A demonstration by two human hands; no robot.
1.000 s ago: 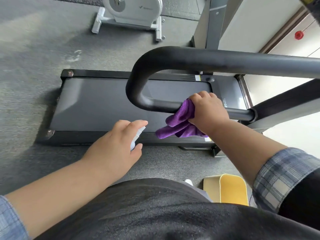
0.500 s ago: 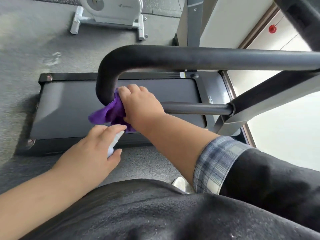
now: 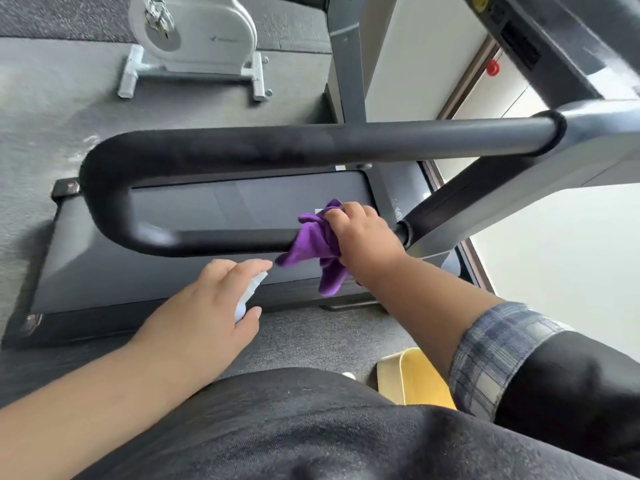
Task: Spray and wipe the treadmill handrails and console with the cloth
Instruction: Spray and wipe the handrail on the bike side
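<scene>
Nearest me, the left hand (image 3: 204,306) held the small spray bottle (image 3: 247,296), fingers curled round it and the forefinger laid along its top, just short of the cloth and below the bar; it had barely shifted over the last second. A yellow bin (image 3: 415,379) stood on the floor under the other forearm. The right hand (image 3: 363,237) was clenched round the purple cloth (image 3: 317,244), wrapping it over the lower bar of the handrail (image 3: 214,242), with loose ends hanging beneath the fist. Half a second earlier that fist had been at the bend of the loop; now it sat at the opposite end, right against the joint where the bar meets the frame. So the lower bar had, I judged, been wiped along its whole length. Beyond the grip lay the treadmill belt (image 3: 207,209), then the upper bar of the loop, which probably needed doing next. Farther off and above stood the console (image 3: 519,43), untouched, and a white machine (image 3: 194,32) across the floor.
</scene>
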